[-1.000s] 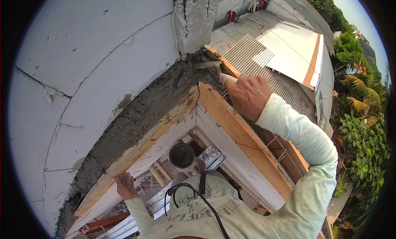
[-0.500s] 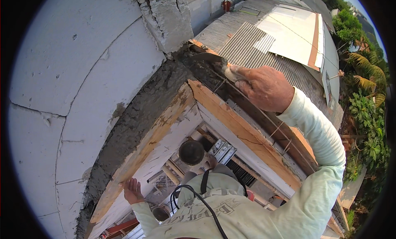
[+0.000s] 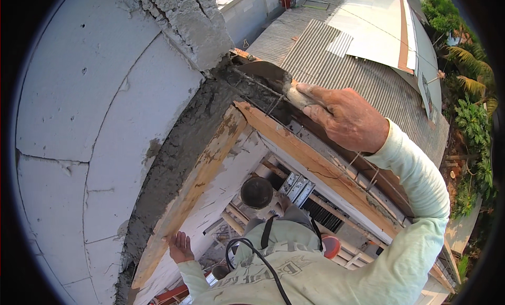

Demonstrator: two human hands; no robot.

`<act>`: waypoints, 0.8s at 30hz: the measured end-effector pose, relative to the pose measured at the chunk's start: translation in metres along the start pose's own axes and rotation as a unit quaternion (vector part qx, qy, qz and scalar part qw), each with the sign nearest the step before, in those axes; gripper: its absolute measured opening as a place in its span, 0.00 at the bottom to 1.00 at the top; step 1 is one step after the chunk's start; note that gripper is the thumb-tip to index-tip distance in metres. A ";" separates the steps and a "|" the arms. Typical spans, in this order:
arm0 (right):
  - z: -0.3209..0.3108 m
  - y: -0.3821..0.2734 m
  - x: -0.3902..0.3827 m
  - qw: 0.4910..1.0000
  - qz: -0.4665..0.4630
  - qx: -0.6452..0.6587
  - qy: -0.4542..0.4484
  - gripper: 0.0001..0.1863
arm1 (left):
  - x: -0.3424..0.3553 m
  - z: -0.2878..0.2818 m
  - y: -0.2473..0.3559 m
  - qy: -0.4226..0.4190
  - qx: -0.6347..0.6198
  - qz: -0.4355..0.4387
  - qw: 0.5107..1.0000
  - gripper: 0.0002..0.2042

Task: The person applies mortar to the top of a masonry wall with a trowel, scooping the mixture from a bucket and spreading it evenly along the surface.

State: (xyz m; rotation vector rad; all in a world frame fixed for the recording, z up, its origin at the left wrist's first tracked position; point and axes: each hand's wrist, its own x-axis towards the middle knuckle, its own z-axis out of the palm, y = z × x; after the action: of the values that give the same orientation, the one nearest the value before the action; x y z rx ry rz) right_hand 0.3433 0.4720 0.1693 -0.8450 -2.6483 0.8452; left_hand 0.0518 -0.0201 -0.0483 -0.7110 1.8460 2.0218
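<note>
My right hand point(image 3: 350, 118) is closed around the pale, mortar-caked handle of a trowel point(image 3: 264, 72). The trowel's dark blade stands tilted on edge at the corner of the formwork, beside thin rebar point(image 3: 259, 84). Wet grey concrete point(image 3: 176, 134) fills the strip between the white block wall point(image 3: 126, 100) and a wooden board point(image 3: 202, 171). A second board point(image 3: 310, 160) runs from the corner toward the lower right. At the lower left my left hand point(image 3: 181, 247) rests with fingers stretched out against the side of the first board; nothing is in it.
Below, between the boards, hang a dark bucket point(image 3: 256, 192) and wooden poles around my legs, their exact heights unclear. A rough concrete column point(image 3: 202, 34) rises above the corner. Beyond the outer board lie corrugated roofs point(image 3: 315, 58) and, farther right, trees point(image 3: 473, 126).
The trowel blade has tipped up and shows more of its face at the corner. My right hand still grips it. The whole view has shifted slightly; my left hand stays on the board.
</note>
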 end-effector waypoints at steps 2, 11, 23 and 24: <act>-0.005 0.002 -0.017 0.999 -0.002 0.043 0.009 0.20 | -0.002 -0.006 0.003 -0.001 0.024 0.007 1.000 0.28; -0.014 0.030 -0.123 0.979 0.041 0.200 -0.014 0.31 | -0.004 -0.020 0.018 -0.005 0.173 0.002 0.985 0.42; 0.013 0.050 -0.155 0.953 0.002 0.300 0.031 0.35 | 0.005 -0.018 0.021 0.003 0.251 -0.024 0.968 0.47; 0.014 0.043 -0.149 0.953 0.022 0.297 0.045 0.34 | 0.006 -0.020 0.021 0.006 0.256 -0.025 0.966 0.47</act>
State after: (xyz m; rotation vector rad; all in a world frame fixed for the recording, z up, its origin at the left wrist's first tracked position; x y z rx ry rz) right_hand 0.4772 0.4058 0.1258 -0.7513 -2.1028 1.4667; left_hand 0.0382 -0.0426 -0.0347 -0.6067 2.1987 1.4109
